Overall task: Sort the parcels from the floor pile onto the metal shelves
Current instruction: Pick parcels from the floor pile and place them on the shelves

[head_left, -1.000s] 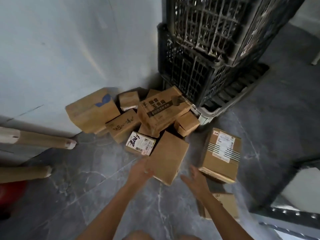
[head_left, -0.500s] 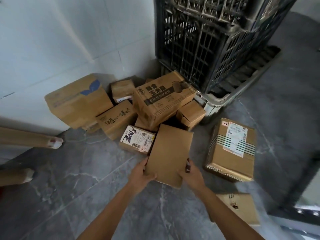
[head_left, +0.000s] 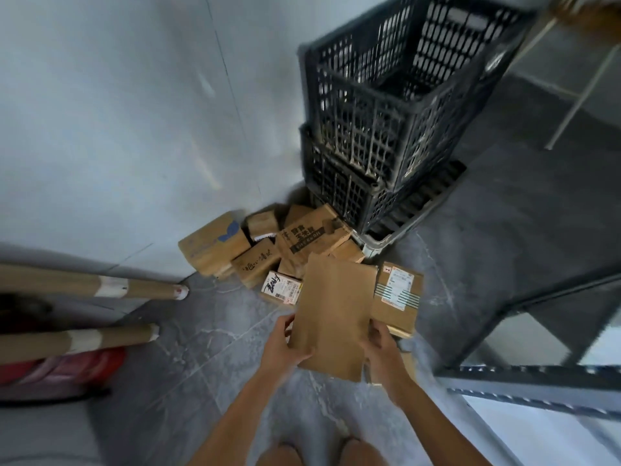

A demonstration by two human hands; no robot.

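A plain flat brown cardboard parcel [head_left: 334,314] is lifted off the floor, held between both hands. My left hand [head_left: 280,344] grips its lower left edge, thumb on the top face. My right hand [head_left: 383,351] grips its lower right edge. Behind it, the floor pile [head_left: 268,250] of several brown boxes lies against the wall corner. A labelled box [head_left: 398,297] sits on the floor to the right, partly hidden by the held parcel. The metal shelf frame [head_left: 537,381] stands at the lower right.
Two stacked black plastic crates [head_left: 386,129] stand behind the pile. Two long cardboard tubes [head_left: 100,287] jut in from the left above a red object [head_left: 67,368]. A small box [head_left: 408,364] lies under my right hand. Grey tiled floor [head_left: 201,348] lies around.
My hands closed on the flat parcel and raised it off the floor toward me. The view rose and pulled back, bringing the shelf frame into sight.
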